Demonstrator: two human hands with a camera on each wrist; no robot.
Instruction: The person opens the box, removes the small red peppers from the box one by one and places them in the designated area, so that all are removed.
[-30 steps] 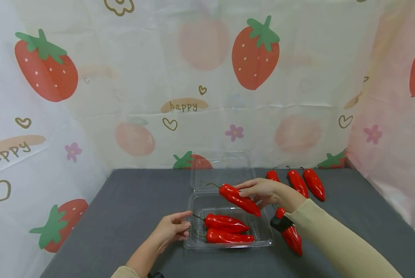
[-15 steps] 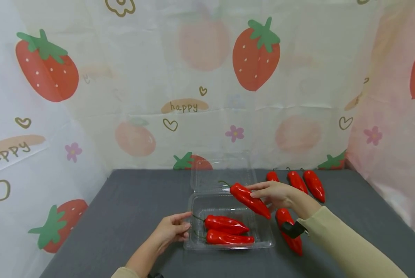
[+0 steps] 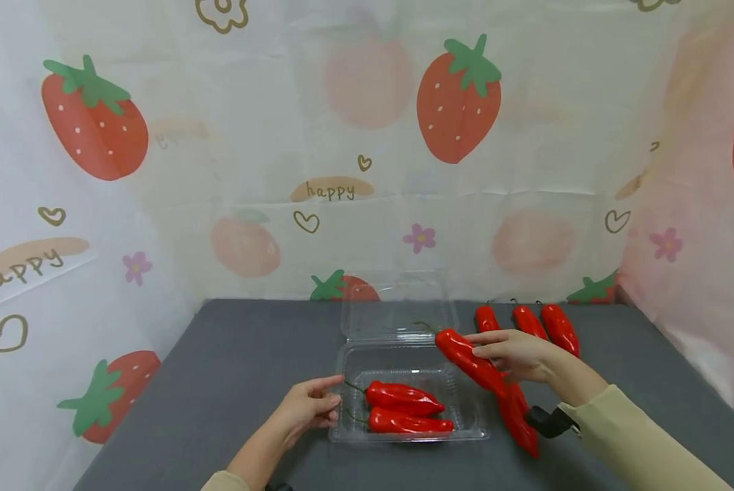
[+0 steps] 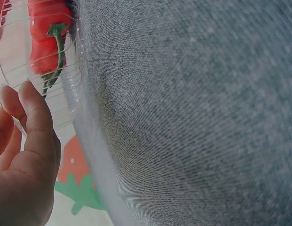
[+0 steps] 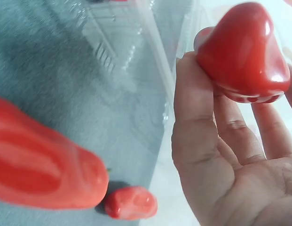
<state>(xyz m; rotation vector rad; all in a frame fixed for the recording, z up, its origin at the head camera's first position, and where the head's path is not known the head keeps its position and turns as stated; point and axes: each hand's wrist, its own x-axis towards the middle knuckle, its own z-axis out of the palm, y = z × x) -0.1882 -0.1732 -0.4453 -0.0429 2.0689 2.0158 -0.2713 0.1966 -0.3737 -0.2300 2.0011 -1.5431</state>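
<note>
In the head view, my right hand (image 3: 520,356) grips a red pepper (image 3: 465,356) by its side, above the right part of a clear plastic clamshell box (image 3: 376,358). The held pepper tilts, its green stem up and to the left; the right wrist view shows the rounded tip of this pepper (image 5: 244,52) between thumb and fingers. My left hand (image 3: 302,412) pinches the box's left edge. Two red peppers, one farther back (image 3: 404,397) and one nearer (image 3: 411,421), lie side by side in the box, stems to the left. The left wrist view shows their stems (image 4: 59,52) through the plastic.
The box's lid (image 3: 398,317) stands raised at the back. Another red pepper (image 3: 522,426) lies on the grey table (image 3: 250,348) right of the box, partly hidden behind the held one. Several more peppers (image 3: 560,327) lie at the back right. A printed curtain (image 3: 238,136) encloses the table.
My right hand has carried the pepper to the right and slightly down, away from over the box's middle. The left hand stays on the edge. The view has shifted slightly.
</note>
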